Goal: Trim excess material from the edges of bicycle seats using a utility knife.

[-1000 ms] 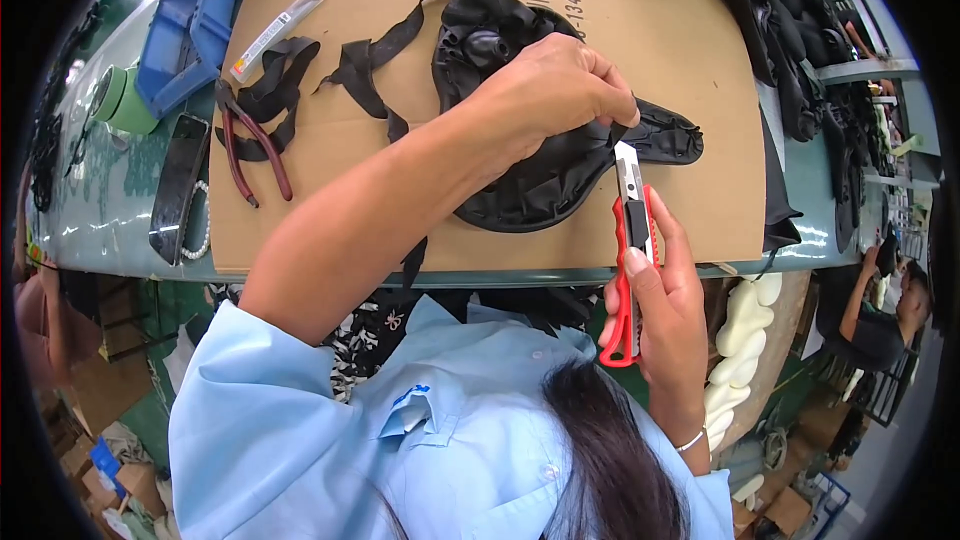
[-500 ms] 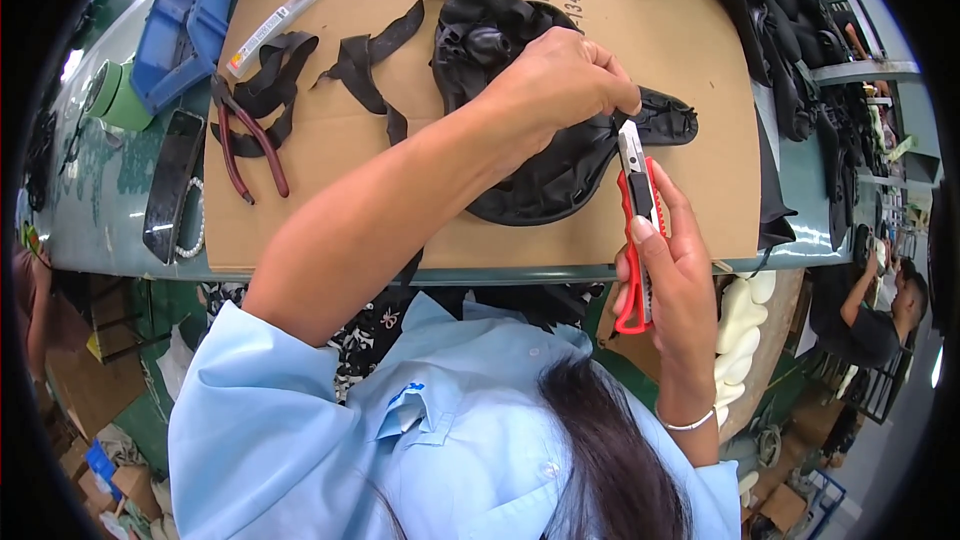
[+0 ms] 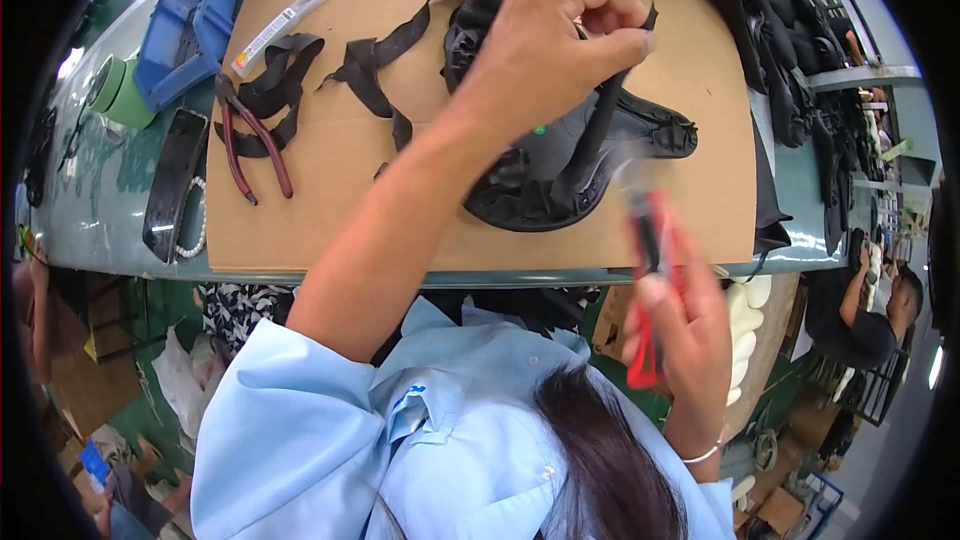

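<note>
My left hand [image 3: 575, 40] pinches the end of a black fabric strip [image 3: 601, 110], pulled upward from a black fabric-covered piece [image 3: 535, 210]. That piece has a rounded body and a narrow end pointing right. Inside it a dark smooth surface shows, with a small green spot; my left hand and forearm cover part of it. A red utility knife [image 3: 648, 240] is in my right hand [image 3: 690, 330], just below the piece's right side. Both knife and hand are smeared by motion, and the blade tip is hard to make out.
Red-handled pliers [image 3: 255, 140], loose black strips [image 3: 370, 70] and a clear slim case [image 3: 285, 28] lie on the cardboard [image 3: 330, 230]. Left of it are a blue bin [image 3: 190, 35], a green roll [image 3: 120, 95] and a phone [image 3: 172, 180]. Black padded pieces [image 3: 770, 50] are heaped at right.
My left hand has moved up and away from me, lifting the strip off the piece and baring its inside. The knife has drawn back slightly from the fabric, toward me.
</note>
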{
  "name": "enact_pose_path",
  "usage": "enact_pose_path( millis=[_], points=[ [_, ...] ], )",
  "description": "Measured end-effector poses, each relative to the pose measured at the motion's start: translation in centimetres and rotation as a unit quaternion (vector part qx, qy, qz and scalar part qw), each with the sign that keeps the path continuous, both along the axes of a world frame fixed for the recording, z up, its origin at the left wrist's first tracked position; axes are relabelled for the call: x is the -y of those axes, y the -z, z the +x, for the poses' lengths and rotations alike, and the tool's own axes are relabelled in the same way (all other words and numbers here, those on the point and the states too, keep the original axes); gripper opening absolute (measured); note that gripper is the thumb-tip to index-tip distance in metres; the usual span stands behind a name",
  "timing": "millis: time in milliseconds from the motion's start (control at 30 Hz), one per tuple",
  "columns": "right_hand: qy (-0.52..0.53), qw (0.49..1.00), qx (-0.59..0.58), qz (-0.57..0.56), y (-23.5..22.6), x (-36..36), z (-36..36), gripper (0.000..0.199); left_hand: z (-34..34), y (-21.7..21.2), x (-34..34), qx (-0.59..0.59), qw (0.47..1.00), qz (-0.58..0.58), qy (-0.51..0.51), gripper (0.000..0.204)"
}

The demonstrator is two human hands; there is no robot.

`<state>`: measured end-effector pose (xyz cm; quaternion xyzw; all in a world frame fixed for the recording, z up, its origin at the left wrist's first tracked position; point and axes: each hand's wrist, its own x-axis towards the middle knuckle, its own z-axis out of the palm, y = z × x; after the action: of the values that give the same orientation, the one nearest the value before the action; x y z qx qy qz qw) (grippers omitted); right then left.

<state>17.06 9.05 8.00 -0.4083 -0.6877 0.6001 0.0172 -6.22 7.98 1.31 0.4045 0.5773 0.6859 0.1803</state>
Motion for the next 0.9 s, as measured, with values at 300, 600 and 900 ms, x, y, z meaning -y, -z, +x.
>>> enact_pose_path(
  millis=[300,600,900],
  points=[
    [0.090,0.968,-0.214,0.092,8.0,-2.2,-4.4,0.064,-1.5,0.1,10.1,-0.214,0.918,-0.305,-0.136,0.012],
    [-0.059,0.977,-0.092,0.182,4.8,-6.1,-6.0,0.046,5.3,-1.2,7.6,-0.224,0.907,-0.344,-0.093,0.028],
    [-0.279,0.839,-0.090,0.458,3.2,-6.5,-1.4,0.063,5.6,0.8,6.9,-0.093,0.958,-0.264,-0.061,0.019]
  ],
)
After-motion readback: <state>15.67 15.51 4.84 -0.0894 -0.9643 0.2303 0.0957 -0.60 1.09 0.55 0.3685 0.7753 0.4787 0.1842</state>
